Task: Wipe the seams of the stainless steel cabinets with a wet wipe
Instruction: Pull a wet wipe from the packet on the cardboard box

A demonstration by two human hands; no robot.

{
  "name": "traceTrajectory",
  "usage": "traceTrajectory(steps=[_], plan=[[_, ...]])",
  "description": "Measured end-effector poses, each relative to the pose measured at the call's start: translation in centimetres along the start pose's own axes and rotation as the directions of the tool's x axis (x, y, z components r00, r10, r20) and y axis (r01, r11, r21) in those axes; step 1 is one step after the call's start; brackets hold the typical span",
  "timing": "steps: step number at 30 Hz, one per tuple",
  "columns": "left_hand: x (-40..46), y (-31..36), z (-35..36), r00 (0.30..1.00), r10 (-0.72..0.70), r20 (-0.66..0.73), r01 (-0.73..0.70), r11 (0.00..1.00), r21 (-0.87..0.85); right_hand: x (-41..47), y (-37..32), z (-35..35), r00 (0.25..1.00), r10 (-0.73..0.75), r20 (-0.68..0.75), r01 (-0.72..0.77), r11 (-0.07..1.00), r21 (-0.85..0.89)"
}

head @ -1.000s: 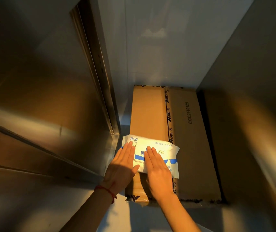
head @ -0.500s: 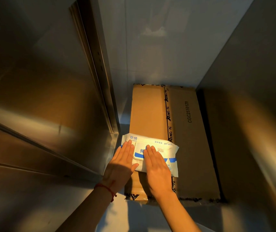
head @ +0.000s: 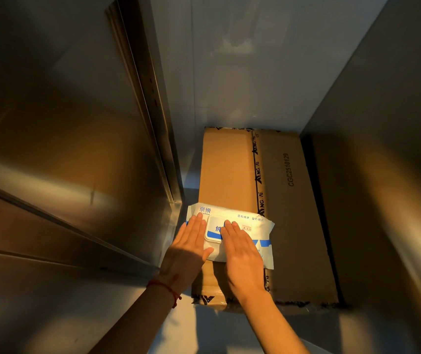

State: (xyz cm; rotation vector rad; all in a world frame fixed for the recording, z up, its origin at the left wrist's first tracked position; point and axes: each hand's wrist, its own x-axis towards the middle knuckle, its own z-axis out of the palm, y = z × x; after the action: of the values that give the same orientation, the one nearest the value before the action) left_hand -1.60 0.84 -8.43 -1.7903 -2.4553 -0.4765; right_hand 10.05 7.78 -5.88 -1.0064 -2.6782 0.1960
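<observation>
Both hands, left hand (head: pixel 187 247) and right hand (head: pixel 242 254), lie flat with straight fingers on the soft, light, squishy pack (head: pixel 229 226) on the box (head: pixel 288 200); lift its lid (head: pixel 213 229) edge.

A long brown cardboard box (head: pixel 232 172) lies flat on the pale floor (head: pixel 191 330), dark printed tape (head: pixel 258 175) running along its top and the code CGC2510129 (head: pixel 290 169) stamped beside it
</observation>
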Motion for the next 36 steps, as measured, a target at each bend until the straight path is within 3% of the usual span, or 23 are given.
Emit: traceTrajectory(steps=[9,21,32,34,36], plan=[[0.1,0.2,-0.5,1.000,0.003,0.024,-0.003,1.000,0.001,0.9,0.2,-0.5,0.999,0.019,-0.041,-0.017,0.998,0.068],[-0.3,-0.1,-1.1,0.994,-0.003,0.106,0.006,1.000,-0.028,0.7,0.1,-0.4,0.999,-0.024,-0.040,0.024,1.000,-0.005],[0.1,0.5,-0.8,0.973,-0.098,0.210,0.109,0.993,-0.039,4.1,0.5,-1.2,0.992,-0.012,-0.127,0.014,1.000,0.012],[0.3,0.3,-0.6,0.938,-0.155,0.309,0.176,0.984,-0.039,4.4,0.6,-1.2,0.991,-0.023,-0.134,0.023,1.000,-0.004],[0.1,0.2,-0.4,0.931,-0.179,0.318,0.192,0.981,-0.010,4.6,0.6,-1.2,0.993,-0.025,-0.118,0.023,1.000,-0.020]])
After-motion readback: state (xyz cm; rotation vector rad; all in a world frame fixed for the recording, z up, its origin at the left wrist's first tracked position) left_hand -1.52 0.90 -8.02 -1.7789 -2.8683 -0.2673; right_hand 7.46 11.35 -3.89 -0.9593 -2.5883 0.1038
